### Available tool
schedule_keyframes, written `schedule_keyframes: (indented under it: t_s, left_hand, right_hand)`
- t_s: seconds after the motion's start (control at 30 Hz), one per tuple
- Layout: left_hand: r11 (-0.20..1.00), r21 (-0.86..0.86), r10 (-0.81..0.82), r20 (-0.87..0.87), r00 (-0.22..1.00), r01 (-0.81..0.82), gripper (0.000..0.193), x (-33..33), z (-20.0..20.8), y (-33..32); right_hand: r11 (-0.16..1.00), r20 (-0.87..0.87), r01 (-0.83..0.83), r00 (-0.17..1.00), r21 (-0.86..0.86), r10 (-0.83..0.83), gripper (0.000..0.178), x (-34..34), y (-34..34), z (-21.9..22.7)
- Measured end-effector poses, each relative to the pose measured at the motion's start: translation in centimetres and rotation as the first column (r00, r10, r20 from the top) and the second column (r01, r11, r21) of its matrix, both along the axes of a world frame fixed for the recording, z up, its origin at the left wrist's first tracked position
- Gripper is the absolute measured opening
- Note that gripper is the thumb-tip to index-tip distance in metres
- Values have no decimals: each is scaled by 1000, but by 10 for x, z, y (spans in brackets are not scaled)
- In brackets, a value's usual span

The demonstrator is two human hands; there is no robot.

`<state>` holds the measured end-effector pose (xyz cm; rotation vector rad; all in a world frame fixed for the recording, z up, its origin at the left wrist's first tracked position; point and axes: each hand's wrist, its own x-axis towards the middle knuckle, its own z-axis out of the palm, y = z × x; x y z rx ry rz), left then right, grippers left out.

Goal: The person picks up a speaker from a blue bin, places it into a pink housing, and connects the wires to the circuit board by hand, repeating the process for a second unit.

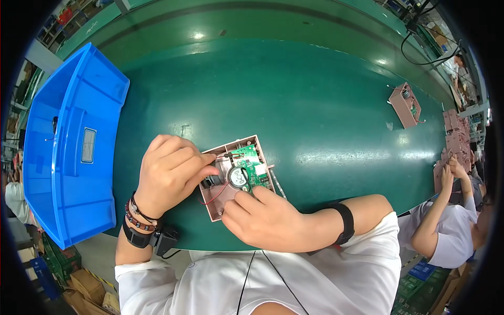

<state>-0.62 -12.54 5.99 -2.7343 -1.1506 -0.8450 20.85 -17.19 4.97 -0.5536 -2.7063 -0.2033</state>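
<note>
A pink plastic case lies open-side up and tilted on the table in front of me. Inside it sit a green circuit board, a round black-rimmed part with a pale face and a red wire. At the case's left side, my left hand has thumb and forefinger closed over its inside; what they pinch is too small to name. My right hand lies over the lower right edge, its fingers curled in near the round part and a black cable loop. Its fingertips are partly hidden.
A large blue bin stands on the left of the green table. Another open pink case lies at the far right. Beyond it several pink cases are stacked, where a co-worker's hands are busy.
</note>
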Motion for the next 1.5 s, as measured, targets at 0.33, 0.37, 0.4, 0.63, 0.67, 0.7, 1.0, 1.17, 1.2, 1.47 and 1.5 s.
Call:
schedule_keyframes:
  t_s: [0.33,0.37,0.4,0.63,0.67,0.7,1.0,1.17,1.2,1.47,1.5]
  left_hand:
    - [998,-10,-59,-29,998,59,24,-5,6,-3]
    - [999,-21,-41,-25,999,40,24,-8,3,-2]
    - [999,-16,-32,40,999,32,21,-13,2,1]
    - [995,-97,59,317,946,-30,12,-33,-8,12]
    - [994,-109,59,315,947,-26,12,-30,-9,13]
    - [993,-121,51,313,948,-14,13,-27,-13,14]
    - [986,-152,-14,310,950,64,15,-16,-12,3]
    - [970,-209,-88,180,980,125,18,-10,-14,4]
    - [972,-196,-94,180,979,130,18,-10,-14,5]
    - [957,-257,-101,135,986,133,11,-12,-23,10]
    - [955,-260,-108,136,985,140,10,-11,-25,9]
  right_hand:
    - [999,68,-11,998,-33,14,11,-1,-2,0]
    - [999,72,-30,997,-44,33,11,0,-1,1]
    - [999,79,-28,996,-38,31,11,-1,0,1]
    - [1000,79,-16,997,-8,17,11,-4,3,3]
    - [1000,74,5,997,-2,-5,11,-2,2,5]
    - [999,71,34,997,4,-34,11,-1,3,4]
    - [734,94,656,731,174,-676,4,46,121,-12]
    - [425,133,872,404,243,-905,10,134,182,-13]
    - [370,117,891,351,263,-929,10,149,187,-16]
    - [176,-171,898,263,404,-950,10,233,217,-45]
    - [144,-212,896,252,420,-944,10,240,217,-46]
